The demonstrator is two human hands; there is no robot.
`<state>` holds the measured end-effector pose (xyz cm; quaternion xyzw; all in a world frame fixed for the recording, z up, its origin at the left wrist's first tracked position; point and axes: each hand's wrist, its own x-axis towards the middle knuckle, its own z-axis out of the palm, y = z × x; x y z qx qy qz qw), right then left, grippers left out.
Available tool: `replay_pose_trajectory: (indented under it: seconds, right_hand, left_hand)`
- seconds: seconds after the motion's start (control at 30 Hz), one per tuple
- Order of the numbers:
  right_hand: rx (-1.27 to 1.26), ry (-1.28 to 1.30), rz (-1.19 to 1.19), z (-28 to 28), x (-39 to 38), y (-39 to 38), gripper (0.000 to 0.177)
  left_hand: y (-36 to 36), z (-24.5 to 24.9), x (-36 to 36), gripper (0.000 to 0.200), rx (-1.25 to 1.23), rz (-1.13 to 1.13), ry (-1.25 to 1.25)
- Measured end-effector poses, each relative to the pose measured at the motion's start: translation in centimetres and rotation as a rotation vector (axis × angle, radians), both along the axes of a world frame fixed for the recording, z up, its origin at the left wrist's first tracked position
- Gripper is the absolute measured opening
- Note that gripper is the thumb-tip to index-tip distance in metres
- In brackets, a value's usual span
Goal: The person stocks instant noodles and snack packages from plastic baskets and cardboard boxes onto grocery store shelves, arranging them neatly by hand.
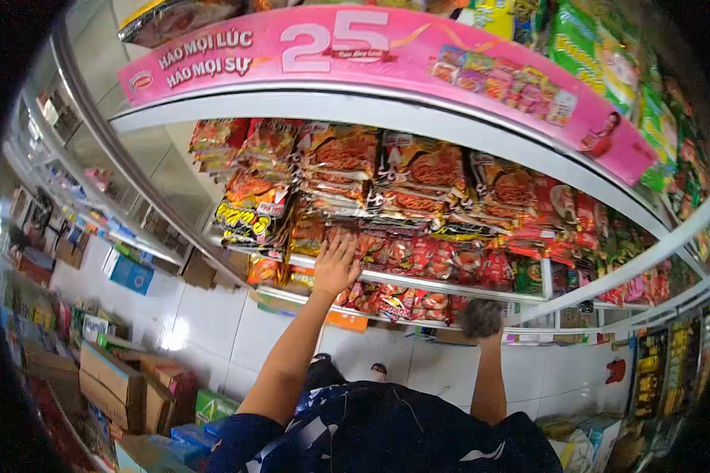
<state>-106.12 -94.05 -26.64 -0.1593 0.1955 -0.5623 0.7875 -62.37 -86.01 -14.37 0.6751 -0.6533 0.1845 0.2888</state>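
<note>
My left hand (pixel 337 264) reaches forward to the shelf, its fingers stretched out flat against the red noodle packets (pixel 394 254) on a lower tier. Just beyond it are stacks of instant noodle packets (pixel 339 154) with pictures of noodles, and a black and yellow packet (pixel 248 214) lies to the left. At the front of the shelf, my right hand (pixel 491 337) is mostly hidden behind a dark grey, fuzzy-looking cloth (pixel 481 318) that it holds. The cloth is close to the white shelf edge (pixel 418 280).
A pink printed banner (pixel 402 59) runs along the upper shelf, with green packets (pixel 596 51) above it. A white metal post (pixel 615 276) slants at right. Cardboard boxes (pixel 110 382) stand on the white tiled floor (pixel 201 323) at left. Black and yellow goods (pixel 655 370) hang at far right.
</note>
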Motion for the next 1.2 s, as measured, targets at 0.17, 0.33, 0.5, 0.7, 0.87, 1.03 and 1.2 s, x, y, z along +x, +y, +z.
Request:
replay_pose_trajectory:
  seconds: [0.17,0.33,0.5,0.7,0.87,1.03,1.2]
  right_hand:
    - [-0.122,0.691,-0.187,8.0,-2.7,4.8,0.039]
    - [-0.413,1.165,-1.029,31.9,1.3,4.5,0.029]
    - [-1.143,1.250,-1.347,44.0,7.3,1.3,0.036]
    - [-1.633,1.293,-1.265,48.9,23.8,2.2,0.026]
    - [-2.018,1.052,-1.081,50.2,37.4,4.9,0.030]
    - [-2.147,1.037,-0.916,50.4,50.7,8.5,0.026]
    - [-2.198,1.060,-0.904,50.7,53.1,9.6,0.025]
  left_hand:
    - [0.9,2.4,-0.1,0.043,0.011,-0.068,0.143]
    - [1.4,4.2,3.4,0.021,0.024,-0.356,0.804]
    - [6.5,21.0,9.3,0.023,-0.685,-0.103,0.415]
    - [8.0,31.4,20.5,0.039,-0.867,0.065,0.272]
    - [7.0,30.6,24.7,0.039,-0.780,0.245,-0.094]
    - [7.4,30.5,25.3,0.034,-0.778,0.172,-0.134]
    - [6.7,29.9,28.0,0.031,-0.760,0.198,-0.153]
